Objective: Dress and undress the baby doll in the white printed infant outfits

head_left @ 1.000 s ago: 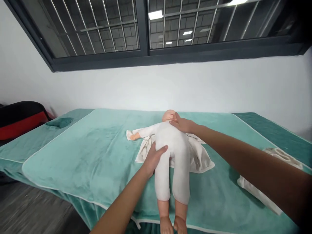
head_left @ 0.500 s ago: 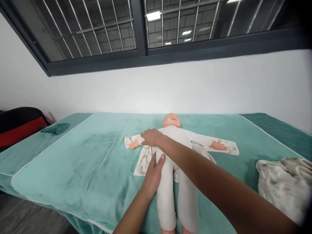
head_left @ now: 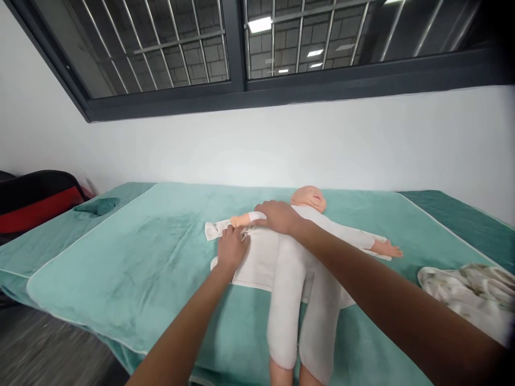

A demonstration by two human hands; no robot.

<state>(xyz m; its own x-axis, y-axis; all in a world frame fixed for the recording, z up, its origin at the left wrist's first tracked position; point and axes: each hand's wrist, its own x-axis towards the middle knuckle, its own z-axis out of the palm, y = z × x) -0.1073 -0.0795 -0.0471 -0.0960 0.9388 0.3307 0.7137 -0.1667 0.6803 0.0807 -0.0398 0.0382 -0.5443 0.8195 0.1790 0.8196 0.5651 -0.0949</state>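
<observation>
A baby doll [head_left: 287, 289] with a white cloth body lies face up on the bed, tilted toward the right. Under it a white printed baby shirt [head_left: 257, 262] is spread, plain inner side up. My right hand [head_left: 277, 216] is closed around the doll's upper arm on the left side of the view. Just below the doll's hand, my left hand [head_left: 233, 246] pinches the shirt near its sleeve [head_left: 215, 229]; its fingertips are partly hidden. The sleeve lies flat beyond the doll's small hand. Across the body, the doll's other arm [head_left: 354, 236] rests over the other sleeve.
A crumpled printed cloth [head_left: 470, 295] lies on the right side of the green bed cover [head_left: 132, 268]. At the far left is a black and red object [head_left: 40, 201]. Behind the bed stand a white wall [head_left: 241, 145] and a barred window [head_left: 237, 48].
My left hand has moved from the doll's hip up to the shirt by the sleeve. The doll has shifted and tilted right, and the shirt's left panel is spread wider.
</observation>
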